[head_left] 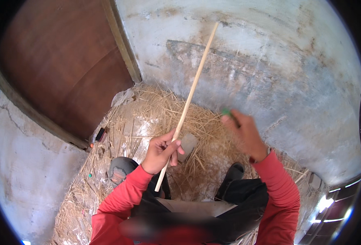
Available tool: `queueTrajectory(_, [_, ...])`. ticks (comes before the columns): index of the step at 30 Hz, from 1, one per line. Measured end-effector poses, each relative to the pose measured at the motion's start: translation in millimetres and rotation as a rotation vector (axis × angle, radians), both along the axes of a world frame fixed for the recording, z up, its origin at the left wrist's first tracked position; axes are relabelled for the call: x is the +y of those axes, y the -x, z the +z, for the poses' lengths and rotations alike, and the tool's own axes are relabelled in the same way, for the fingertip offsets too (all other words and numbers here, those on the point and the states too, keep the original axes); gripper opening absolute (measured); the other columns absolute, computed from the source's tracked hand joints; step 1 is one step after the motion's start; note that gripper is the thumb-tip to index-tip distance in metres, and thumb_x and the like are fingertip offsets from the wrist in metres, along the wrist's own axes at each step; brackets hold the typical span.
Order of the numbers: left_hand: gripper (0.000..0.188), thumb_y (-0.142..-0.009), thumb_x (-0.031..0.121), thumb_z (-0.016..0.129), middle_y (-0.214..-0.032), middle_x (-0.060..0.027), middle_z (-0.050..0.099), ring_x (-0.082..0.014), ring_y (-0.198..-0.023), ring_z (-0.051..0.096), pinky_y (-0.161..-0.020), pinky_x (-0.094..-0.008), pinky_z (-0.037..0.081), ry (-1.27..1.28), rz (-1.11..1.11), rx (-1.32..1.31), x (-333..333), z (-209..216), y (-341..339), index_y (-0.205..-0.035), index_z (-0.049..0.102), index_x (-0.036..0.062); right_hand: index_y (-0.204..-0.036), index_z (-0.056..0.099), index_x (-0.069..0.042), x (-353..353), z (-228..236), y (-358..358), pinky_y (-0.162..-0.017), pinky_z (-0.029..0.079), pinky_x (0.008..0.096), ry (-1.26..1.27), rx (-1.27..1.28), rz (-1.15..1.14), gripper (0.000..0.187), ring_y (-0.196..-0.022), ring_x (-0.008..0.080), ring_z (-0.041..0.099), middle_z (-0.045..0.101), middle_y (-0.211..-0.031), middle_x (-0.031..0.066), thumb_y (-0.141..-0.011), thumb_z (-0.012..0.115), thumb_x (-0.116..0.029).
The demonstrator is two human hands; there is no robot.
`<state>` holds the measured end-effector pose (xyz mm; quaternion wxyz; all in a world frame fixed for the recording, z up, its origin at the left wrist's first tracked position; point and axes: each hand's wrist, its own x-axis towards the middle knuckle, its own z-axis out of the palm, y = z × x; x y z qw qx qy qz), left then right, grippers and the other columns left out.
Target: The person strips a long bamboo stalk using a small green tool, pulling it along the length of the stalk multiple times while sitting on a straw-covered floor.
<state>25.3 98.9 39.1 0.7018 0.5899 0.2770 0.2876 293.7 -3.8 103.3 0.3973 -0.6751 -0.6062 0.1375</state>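
Observation:
A long, pale, straight wooden stick (pixel 196 78) slants up from my lap toward the wall. My left hand (pixel 159 154) is closed around its lower part, thumb on top, with a short end poking out below the palm. To the right, apart from the stick, my right hand (pixel 246 132) is raised and slightly blurred. Its fingers close on a small green object (pixel 226 111); motion blur hides what kind of thing it is. Red sleeves cover both of my forearms.
Straw shavings (pixel 156 100) litter the floor around a pale block (pixel 188 146). A brown door panel (pixel 62 61) stands at the left, and a stained wall (pixel 278 53) rises ahead. A dark object (pixel 101 134) lies by the door frame. My dark shoe (pixel 233 173) rests below.

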Motion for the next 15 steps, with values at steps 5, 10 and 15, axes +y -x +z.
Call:
queueTrajectory(5, [0.047, -0.107, 0.011, 0.055, -0.060, 0.0025, 0.046, -0.0068, -0.040, 0.039, -0.039, -0.0236, 0.032, 0.167, -0.129, -0.171, 5.2, -25.1, -23.4, -0.152, 0.047, 0.0059, -0.096, 0.067, -0.002, 0.9, -14.2, 33.6, -0.054, 0.044, 0.0477, 0.089, -0.076, 0.113, 0.041, -0.058, 0.0422, 0.060, 0.057, -0.063, 0.0220, -0.102, 0.059, -0.042])
queueTrajectory(10, [0.042, -0.107, 0.009, 0.052, -0.054, 0.0052, 0.036, -0.0057, -0.036, 0.029, -0.039, -0.0230, 0.027, 0.202, -0.137, -0.173, -6.0, -25.8, -27.6, -0.148, 0.054, 0.0109, -0.090, 0.065, -0.002, 9.1, -34.9, 45.9, -0.055, 0.043, 0.0514, 0.128, -0.043, 0.177, 0.041, -0.058, 0.0435, 0.059, 0.058, -0.062, 0.0217, -0.103, 0.057, -0.040])
queueTrajectory(15, [0.042, -0.106, 0.007, 0.052, -0.052, 0.0050, 0.036, -0.0061, -0.035, 0.029, -0.040, -0.0240, 0.025, 0.275, -0.140, -0.170, 0.8, -31.6, -11.3, -0.148, 0.054, 0.0107, -0.088, 0.063, -0.002, 21.0, -54.6, 53.1, -0.054, 0.043, 0.0520, 0.126, -0.077, 0.206, 0.044, -0.057, 0.0439, 0.059, 0.057, -0.061, 0.0217, -0.104, 0.055, -0.042])
